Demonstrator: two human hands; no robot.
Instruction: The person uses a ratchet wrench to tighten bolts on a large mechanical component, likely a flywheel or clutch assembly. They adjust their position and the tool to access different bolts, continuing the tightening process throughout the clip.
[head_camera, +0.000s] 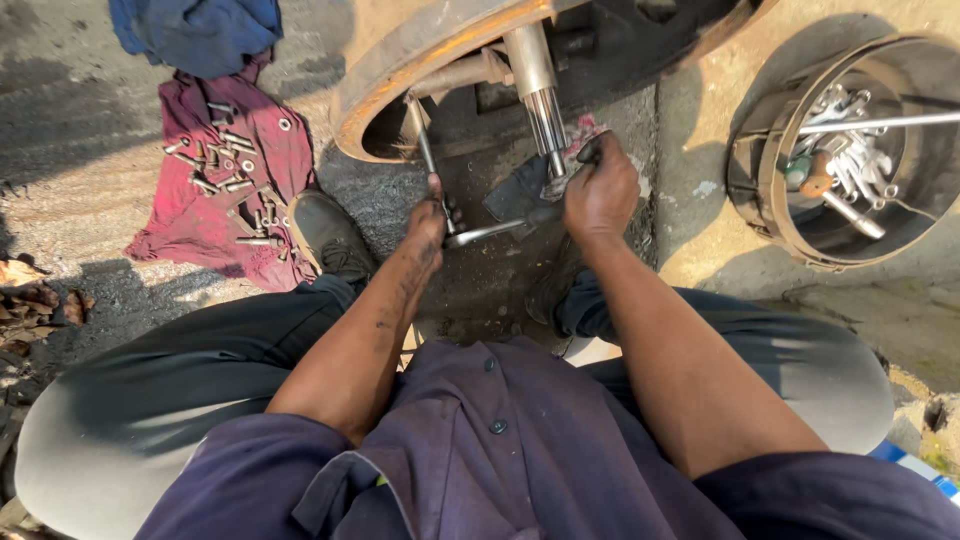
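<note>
Left hand (430, 215) grips the metal rod (425, 150), fingers wrapped tight; right hand (600, 190) clamps shut on a rag (585, 135) beside the threaded shaft (545, 115).

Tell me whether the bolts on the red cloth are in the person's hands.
No: the bolts lie on the red cloth, apart from the left hand and right hand.

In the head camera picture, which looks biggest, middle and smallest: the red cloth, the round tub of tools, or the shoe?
1. Round tub of tools, partly cut off at the edge, so it may be bigger.
2. Red cloth, looking nearly as big; this order is unsure.
3. Shoe, clearly the smallest.
</note>
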